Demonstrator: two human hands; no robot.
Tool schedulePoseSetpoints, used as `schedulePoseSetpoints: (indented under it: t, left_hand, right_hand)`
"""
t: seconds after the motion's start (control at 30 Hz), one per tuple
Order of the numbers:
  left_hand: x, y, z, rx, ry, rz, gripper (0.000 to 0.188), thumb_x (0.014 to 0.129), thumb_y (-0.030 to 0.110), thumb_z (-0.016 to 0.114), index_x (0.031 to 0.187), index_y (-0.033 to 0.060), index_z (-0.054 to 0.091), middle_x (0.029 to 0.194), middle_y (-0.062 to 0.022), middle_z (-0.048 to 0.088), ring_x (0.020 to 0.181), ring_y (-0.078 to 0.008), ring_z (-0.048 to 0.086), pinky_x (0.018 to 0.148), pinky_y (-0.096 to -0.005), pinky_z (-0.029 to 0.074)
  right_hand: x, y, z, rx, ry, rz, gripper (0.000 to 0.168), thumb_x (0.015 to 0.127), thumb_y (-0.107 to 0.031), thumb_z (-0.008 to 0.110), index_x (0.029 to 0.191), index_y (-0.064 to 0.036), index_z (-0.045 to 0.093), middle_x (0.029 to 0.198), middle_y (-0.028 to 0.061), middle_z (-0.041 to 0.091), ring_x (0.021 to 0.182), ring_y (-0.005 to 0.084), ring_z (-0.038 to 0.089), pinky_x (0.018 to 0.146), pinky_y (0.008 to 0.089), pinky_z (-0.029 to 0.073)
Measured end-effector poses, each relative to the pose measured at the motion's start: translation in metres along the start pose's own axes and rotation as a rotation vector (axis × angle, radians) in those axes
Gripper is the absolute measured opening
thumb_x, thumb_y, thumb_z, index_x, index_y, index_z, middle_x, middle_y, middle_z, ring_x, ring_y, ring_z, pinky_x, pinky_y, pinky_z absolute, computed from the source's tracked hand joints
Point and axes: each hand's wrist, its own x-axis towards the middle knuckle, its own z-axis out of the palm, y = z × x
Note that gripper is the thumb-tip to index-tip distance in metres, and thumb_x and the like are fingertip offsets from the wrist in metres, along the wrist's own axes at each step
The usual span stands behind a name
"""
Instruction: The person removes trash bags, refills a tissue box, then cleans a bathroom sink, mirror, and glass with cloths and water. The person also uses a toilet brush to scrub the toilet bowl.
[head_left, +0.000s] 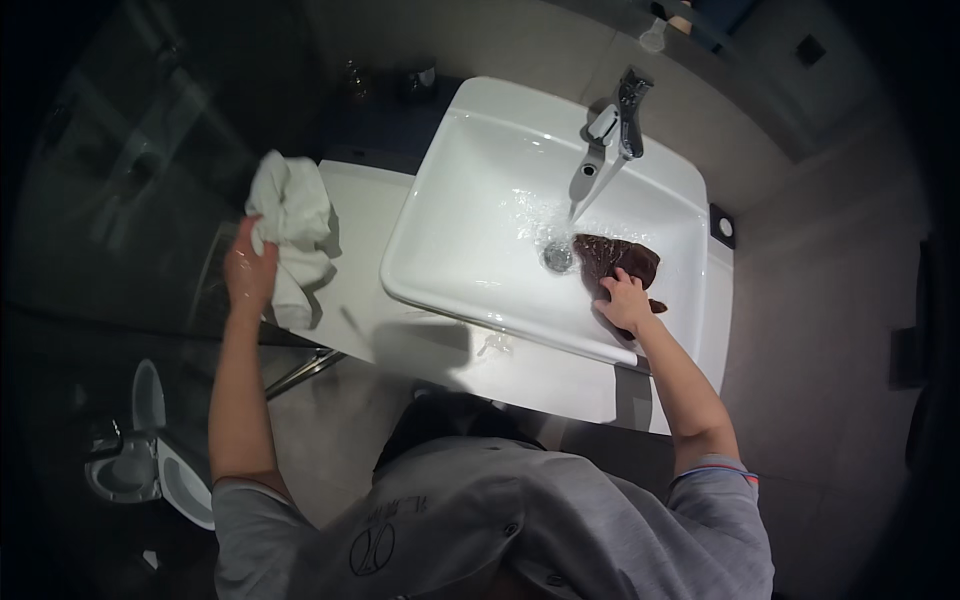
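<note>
A white washbasin (480, 180) lies before me, with water running from a chrome faucet (631, 112) near its drain (557, 257). In the basin's right part lies a wet, dark brown cloth (600, 255), partly folded. My right hand (625, 300) rests on this cloth with its fingers spread; whether it grips any fabric cannot be told. Over on the left, a crumpled white towel (296, 202) sits at the left end of the white countertop (367, 217). My left hand (251, 266) touches the towel's left side, fingers curled at its edge, and looks wet.
Behind the counter's left part is a dark shelf (375, 135) with a glass object on it. A small dark square holder (722, 226) stands right of the basin. Water is spilled on the counter front (495, 345). At lower left is a toilet (124, 472) with its lid up.
</note>
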Motion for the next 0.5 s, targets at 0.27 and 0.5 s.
schedulePoseSetpoints:
  t: [0.27, 0.5]
  left_hand:
    - [0.026, 0.032, -0.029, 0.168, -0.007, 0.033, 0.040, 0.077, 0.010, 0.061, 0.116, 0.0118, 0.055, 0.106, -0.0184, 0.059, 0.101, -0.0374, 0.054, 0.085, -0.0415, 0.044]
    - [-0.015, -0.017, 0.033, 0.214, -0.474, 0.139, 0.055, 0.071, 0.016, 0.066, 0.124, 0.0098, 0.051, 0.118, -0.0188, 0.054, 0.112, -0.0349, 0.048, 0.097, -0.0421, 0.038]
  right_hand:
    - [0.034, -0.086, 0.003, 0.434, 0.091, -0.390, 0.033, 0.077, -0.026, 0.056, 0.106, -0.010, 0.062, 0.119, 0.0209, 0.053, 0.107, 0.0385, 0.051, 0.095, 0.0418, 0.040]
    - [0.099, -0.105, -0.018, 0.025, 0.123, -0.322, 0.058, 0.084, -0.046, 0.049, 0.136, -0.025, 0.039, 0.149, 0.0129, 0.019, 0.137, 0.0345, 0.015, 0.105, 0.0623, 0.011]
